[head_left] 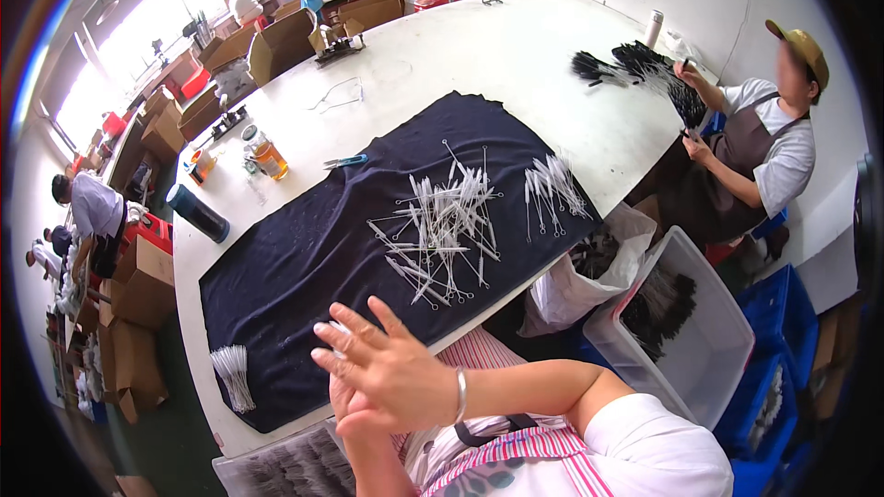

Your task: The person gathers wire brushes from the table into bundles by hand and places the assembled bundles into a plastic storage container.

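looking down over the table edge, i see my right hand laid across in front of my chest, fingers spread and apart, with a thin clear plastic piece showing at the fingertips nearest the cloth; a silver bangle sits on that wrist. my left hand is tucked under and behind the right one (mostly hidden, so i cannot tell how its fingers stand). both hands hover at the near edge of the dark cloth that covers this part of the white table. on the cloth, well ahead of my hands, lies a loose heap of clear plastic sticks, and a smaller bunch lies just to its right. a tidy bundle of the same sticks rests at the cloth's near left corner. blue-handled snips lie at the far side of the cloth, with a dark cylinder and a glass jar on the bare table beyond. across the table, a person in an apron handles black pieces.
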The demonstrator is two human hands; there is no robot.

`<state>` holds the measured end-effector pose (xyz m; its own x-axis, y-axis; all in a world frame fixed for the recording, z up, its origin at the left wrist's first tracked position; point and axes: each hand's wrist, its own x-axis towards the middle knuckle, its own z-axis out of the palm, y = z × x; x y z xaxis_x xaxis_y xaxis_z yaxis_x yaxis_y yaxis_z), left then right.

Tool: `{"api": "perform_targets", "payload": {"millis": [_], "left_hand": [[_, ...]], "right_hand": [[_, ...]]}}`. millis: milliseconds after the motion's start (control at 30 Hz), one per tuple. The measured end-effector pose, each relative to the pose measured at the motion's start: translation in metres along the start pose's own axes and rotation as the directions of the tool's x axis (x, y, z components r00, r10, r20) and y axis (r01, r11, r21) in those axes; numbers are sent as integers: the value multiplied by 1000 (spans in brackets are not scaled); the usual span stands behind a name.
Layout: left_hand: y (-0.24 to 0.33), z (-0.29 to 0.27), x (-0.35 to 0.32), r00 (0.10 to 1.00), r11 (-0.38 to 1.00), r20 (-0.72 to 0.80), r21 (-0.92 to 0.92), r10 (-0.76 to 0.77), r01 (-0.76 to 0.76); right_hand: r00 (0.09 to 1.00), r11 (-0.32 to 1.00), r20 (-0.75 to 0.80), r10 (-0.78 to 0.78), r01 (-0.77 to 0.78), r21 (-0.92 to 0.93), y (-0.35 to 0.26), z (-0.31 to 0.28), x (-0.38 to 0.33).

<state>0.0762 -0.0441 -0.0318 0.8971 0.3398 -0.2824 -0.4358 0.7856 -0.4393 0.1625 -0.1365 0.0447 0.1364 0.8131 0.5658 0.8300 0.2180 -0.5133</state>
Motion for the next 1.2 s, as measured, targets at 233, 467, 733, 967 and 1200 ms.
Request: {"api": "perform_targets", "payload": {"millis": [233,467,733,967,1200], "left_hand": [[9,-13,23,946,955,-231,240,228,-172],[1,-5,23,903,951,-373,293,211,-102],[-56,-22,-18,928,942,-371,297,-38,157],[-28,-27,-8,895,450,8,862,447,-232],[3,-27,-2,867,327,74,908,494,-263]], "right_hand": [[992,990,33,126,-123,-70,44,61,45],[815,680,550,181,-508,529,75,70,49],[760,682,53,647,-547,-485,178,59,10],[725,646,170,667,-449,-618,176,81,22],[862,811,77,501,-436,-391,179,67,31]]}}
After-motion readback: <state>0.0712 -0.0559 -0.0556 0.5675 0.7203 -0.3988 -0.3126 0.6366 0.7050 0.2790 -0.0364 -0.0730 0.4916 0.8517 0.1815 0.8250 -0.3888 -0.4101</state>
